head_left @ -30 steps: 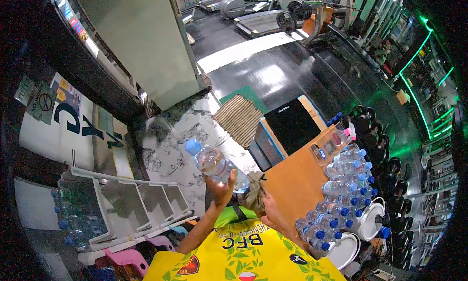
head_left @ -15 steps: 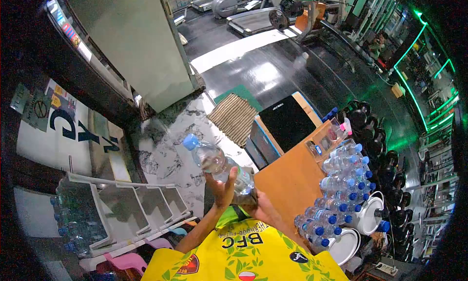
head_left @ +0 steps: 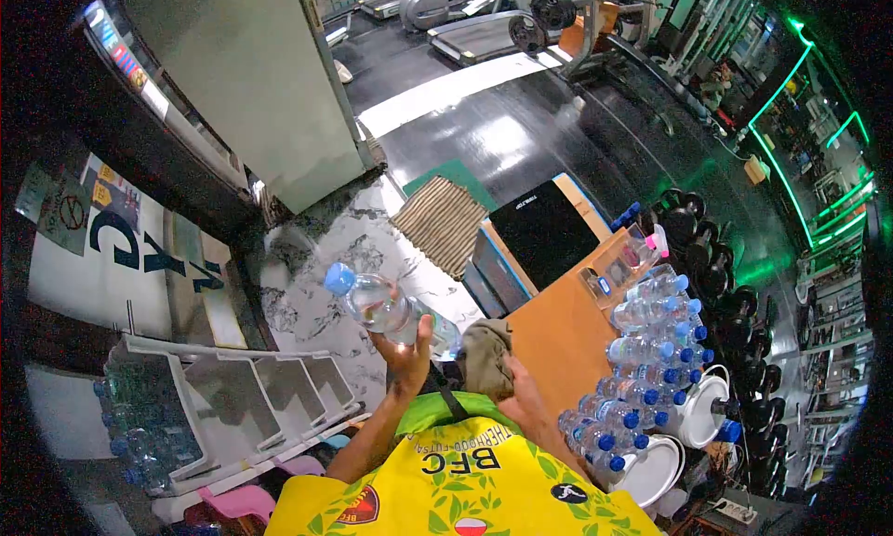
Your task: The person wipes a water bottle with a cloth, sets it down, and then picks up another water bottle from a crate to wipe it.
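A clear plastic bottle with a blue cap is tilted in front of my chest, its cap toward the upper left. My left hand is wrapped round its middle. Beside the bottle's base, my right hand grips a grey-brown cloth, which hangs bunched in front of the yellow shirt. The cloth partly hides the fingers of my right hand.
To the right, an orange-brown tabletop holds rows of blue-capped bottles and white lidded buckets. A black panel lies beyond. White shelving stands at left, near a door. Dumbbells line the right.
The bottle and my left hand have moved left, away from the cloth. The cloth in my right hand now shows more fully beside the bottle's base.
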Motion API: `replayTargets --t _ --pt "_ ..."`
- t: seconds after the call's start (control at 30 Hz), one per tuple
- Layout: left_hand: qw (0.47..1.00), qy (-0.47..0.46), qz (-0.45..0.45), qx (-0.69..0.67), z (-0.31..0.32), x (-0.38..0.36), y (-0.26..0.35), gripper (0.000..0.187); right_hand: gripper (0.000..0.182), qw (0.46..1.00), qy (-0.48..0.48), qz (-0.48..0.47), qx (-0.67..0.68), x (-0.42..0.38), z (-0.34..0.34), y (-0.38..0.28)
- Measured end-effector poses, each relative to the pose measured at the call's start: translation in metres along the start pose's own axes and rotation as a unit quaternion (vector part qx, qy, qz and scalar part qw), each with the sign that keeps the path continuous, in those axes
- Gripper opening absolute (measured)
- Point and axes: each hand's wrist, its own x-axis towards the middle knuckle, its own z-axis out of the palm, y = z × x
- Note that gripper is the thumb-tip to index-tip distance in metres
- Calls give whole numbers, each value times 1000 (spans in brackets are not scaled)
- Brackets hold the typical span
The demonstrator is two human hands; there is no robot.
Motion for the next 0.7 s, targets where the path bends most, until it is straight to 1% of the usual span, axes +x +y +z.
replayTargets --t 0.03,0.07,0.1,0.13,0.17,0.2,0.23,0.27,0.3,0.33,0.37,0.4,0.43,0.47,0.53,0.57,0.6,0.63,0.67,0.7 --pt "997 23 -58 -37 4 -2 13 69 38 999 25 6 31 12 -6 6" --pt "989 47 -117 -72 8 -4 28 67 38 999 25 7 33 16 -13 10" --pt "985 68 -122 -96 13 -7 43 64 39 999 27 29 18 16 -1 12" --pt "986 67 -123 -95 14 -11 34 64 39 998 29 51 3 16 10 13" --pt "991 25 -92 -90 15 -20 18 64 38 996 -8 85 22 16 19 14" --pt "994 -16 -61 -86 16 -26 10 63 38 996 -7 83 22 21 8 18" --pt "999 -24 -46 6 14 -25 14 67 38 995 -25 100 -1 29 -7 25" --pt "999 -25 -45 5 15 -23 14 67 37 992 -44 115 -24 37 -21 31" --pt "999 -18 -32 -26 17 -19 13 68 35 993 -1 111 -39 27 -5 24" --pt "998 -10 -22 -56 17 -18 12 69 35 993 -1 112 -40 18 12 18" --pt "998 -10 -23 -54 16 -20 8 69 34 992 10 115 -50 8 28 13" --pt "995 -5 -53 -82 17 -21 5 68 33 991 22 117 -59 4 34 10" --pt "990 1 -83 -110 18 -21 1 68 33 991 22 115 -59 4 33 9" --pt "990 2 -82 -111 19 -21 -2 68 33 991 19 105 -78 4 30 8" --pt "993 -31 21 -109 18 -16 0 65 32 990 13 98 -100 7 15 10" --pt "993 -29 21 -108 18 -17 0 65 35 964 -58 -6 -260 12 -3 14" --pt "990 -38 15 -138 18 -19 0 65 38 897 -126 -112 -410 14 -12 15" --pt "985 -48 9 -168 18 -21 1 65 38 896 -126 -111 -410 8 1 9" --pt "985 -48 9 -168 17 -21 1 65 39 944 -60 -26 -323 0 15 0" --pt "985 -81 23 -150 15 -21 1 64 40 972 8 60 -228 -6 26 -5"
